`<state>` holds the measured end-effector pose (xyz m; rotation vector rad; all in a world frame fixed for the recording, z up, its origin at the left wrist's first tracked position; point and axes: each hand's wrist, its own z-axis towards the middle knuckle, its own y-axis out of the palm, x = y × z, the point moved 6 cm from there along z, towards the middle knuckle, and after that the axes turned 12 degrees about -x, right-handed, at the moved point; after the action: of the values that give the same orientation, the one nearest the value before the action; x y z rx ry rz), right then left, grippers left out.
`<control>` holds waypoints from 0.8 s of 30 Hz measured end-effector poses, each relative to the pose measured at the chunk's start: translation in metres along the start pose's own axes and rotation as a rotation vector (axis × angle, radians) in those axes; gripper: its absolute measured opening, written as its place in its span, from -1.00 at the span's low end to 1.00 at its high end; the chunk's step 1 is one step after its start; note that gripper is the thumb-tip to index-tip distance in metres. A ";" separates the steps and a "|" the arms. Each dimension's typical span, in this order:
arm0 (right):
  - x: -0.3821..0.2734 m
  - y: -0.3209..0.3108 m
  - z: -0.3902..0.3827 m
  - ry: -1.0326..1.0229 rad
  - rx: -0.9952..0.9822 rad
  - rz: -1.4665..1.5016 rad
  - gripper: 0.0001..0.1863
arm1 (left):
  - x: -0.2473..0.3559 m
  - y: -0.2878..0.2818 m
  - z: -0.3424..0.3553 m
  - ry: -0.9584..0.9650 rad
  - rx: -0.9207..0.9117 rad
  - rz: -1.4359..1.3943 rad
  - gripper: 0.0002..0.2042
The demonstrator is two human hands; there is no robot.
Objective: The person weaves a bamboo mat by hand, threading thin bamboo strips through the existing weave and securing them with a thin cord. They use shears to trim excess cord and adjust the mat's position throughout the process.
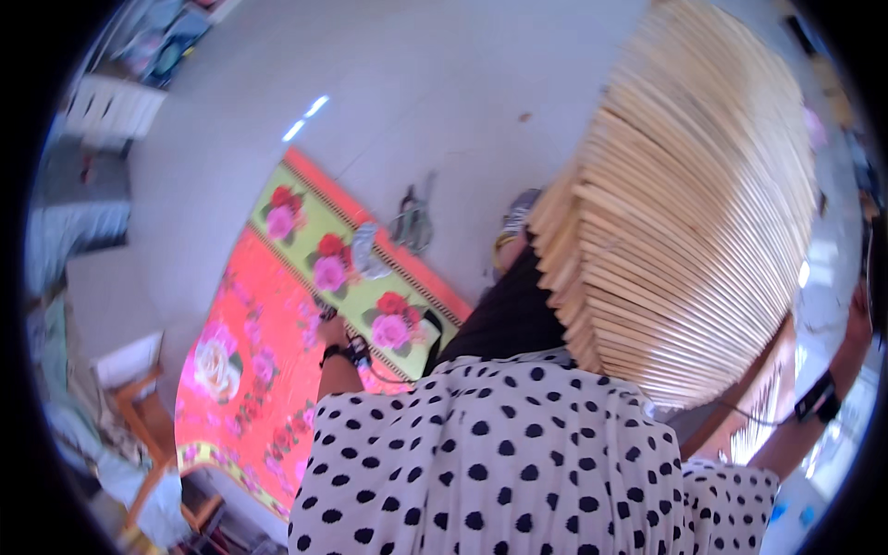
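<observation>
A large pleated panel of pale wooden slats (684, 213), shaped like a broad leaf, stands up at the right beside my dark-clad leg. My left hand (330, 329) is over a red cloth with rose prints (250, 305), its fingers looking closed around a small dark thing too blurred to name. A strap and a small device with a cable sit on that wrist. My right hand (860, 319) is at the far right rim, beyond the slatted panel and apart from its visible face. Its fingers are blurred and partly cut off, near a dark upright edge.
On the grey floor (416, 83), next to the cloth, lies a small greyish-green item with dark parts (413, 220). A crumpled clear plastic piece (370, 252) rests on the cloth's border. A wooden frame (139, 407), a white slotted crate (113, 109) and bundled things line the left side.
</observation>
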<state>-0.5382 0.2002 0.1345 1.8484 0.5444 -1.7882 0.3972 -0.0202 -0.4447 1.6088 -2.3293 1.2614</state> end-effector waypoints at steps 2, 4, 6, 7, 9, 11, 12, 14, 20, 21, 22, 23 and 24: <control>-0.007 0.006 -0.001 -0.015 -0.004 0.025 -0.69 | -0.027 0.031 0.003 -0.111 -0.045 -0.054 -0.65; -0.008 0.016 -0.007 -0.005 0.096 0.007 -0.67 | -0.032 0.040 0.015 -0.130 -0.018 0.261 -0.61; -0.002 -0.003 -0.006 0.009 -0.019 0.095 -0.64 | -0.052 0.043 0.049 -0.121 -0.220 0.178 -0.56; 0.017 -0.019 -0.006 0.007 -0.050 0.172 -0.66 | -0.052 0.012 0.087 -0.053 -0.249 0.355 -0.54; 0.018 0.006 -0.014 -0.039 -0.153 0.207 -0.69 | -0.003 0.023 0.095 0.270 -0.146 0.475 -0.62; 0.023 0.069 -0.034 -0.067 0.009 0.166 -0.61 | 0.072 0.012 0.101 0.389 -0.044 0.390 -0.64; 0.024 0.109 -0.049 -0.071 0.221 0.100 -0.52 | 0.121 0.001 0.104 0.365 -0.008 0.227 -0.63; 0.018 0.152 -0.045 -0.050 -0.217 0.364 -0.45 | 0.238 0.001 0.062 0.688 0.016 0.365 -0.38; 0.064 0.313 -0.107 -0.198 -0.562 -0.080 -0.51 | 0.484 0.028 -0.321 1.239 -0.737 -0.075 -0.46; 0.066 0.333 -0.121 -0.149 -0.819 -0.125 -0.49 | 0.490 0.029 -0.370 1.352 -0.893 -0.043 -0.45; 0.067 0.348 -0.130 -0.150 -0.861 -0.139 -0.46 | 0.494 0.033 -0.411 1.533 -1.019 -0.006 -0.43; 0.069 0.365 -0.140 -0.144 -0.898 -0.156 -0.43 | 0.494 0.038 -0.439 1.645 -1.031 0.014 -0.45; 0.073 0.378 -0.146 -0.156 -0.940 -0.113 -0.44 | 0.488 0.039 -0.452 1.623 -1.051 0.027 -0.47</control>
<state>-0.1895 -0.0146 0.0937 1.0303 1.1868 -1.3428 -0.0352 -0.1007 0.0561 -0.0098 -1.3068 0.5524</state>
